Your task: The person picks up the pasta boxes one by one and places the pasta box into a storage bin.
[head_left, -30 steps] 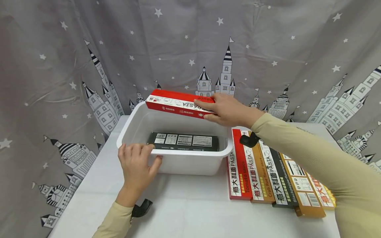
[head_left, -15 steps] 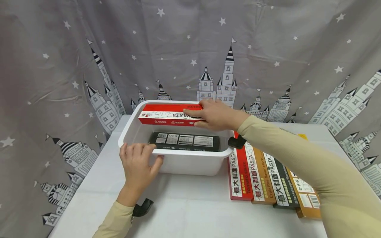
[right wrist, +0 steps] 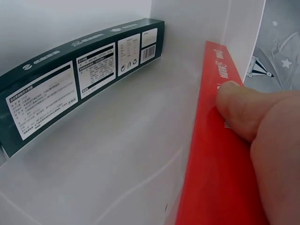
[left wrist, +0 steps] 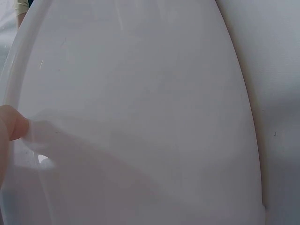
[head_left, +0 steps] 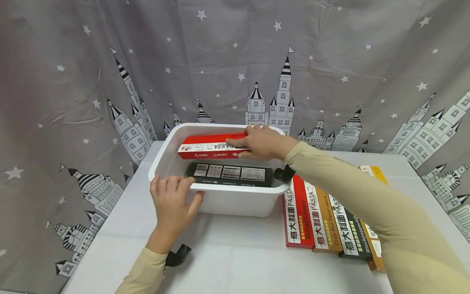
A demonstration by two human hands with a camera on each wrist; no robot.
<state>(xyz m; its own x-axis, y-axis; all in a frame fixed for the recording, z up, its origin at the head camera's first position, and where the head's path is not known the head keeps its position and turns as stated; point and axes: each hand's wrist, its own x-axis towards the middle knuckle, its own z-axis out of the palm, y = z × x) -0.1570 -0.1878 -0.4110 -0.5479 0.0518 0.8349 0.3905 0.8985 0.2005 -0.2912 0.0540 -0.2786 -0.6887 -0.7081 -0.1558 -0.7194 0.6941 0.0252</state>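
My right hand (head_left: 262,143) grips a red pasta box (head_left: 205,143) by its right end, thumb on the near side. The box lies lengthwise inside the white plastic bin (head_left: 235,206), along the far wall. In the right wrist view the thumb (right wrist: 243,108) presses on the red side of the box. A dark green pasta box (head_left: 231,174) sits in the bin against the near wall, its printed panels showing. My left hand (head_left: 172,200) holds the bin's near left rim, fingers over the edge and thumb outside. The left wrist view shows the bin's outer wall (left wrist: 140,93).
To the right of the bin several pasta boxes lie side by side on the white table (head_left: 235,261): a red tomato sauce box (head_left: 302,216), a brown crab roe box (head_left: 327,224) and a dark black pepper box (head_left: 352,232). A grey castle-print curtain (head_left: 220,53) hangs behind.
The red pasta box has come down from above the bin's far rim into the bin, carried by the right hand. The left hand has kept its hold on the rim.
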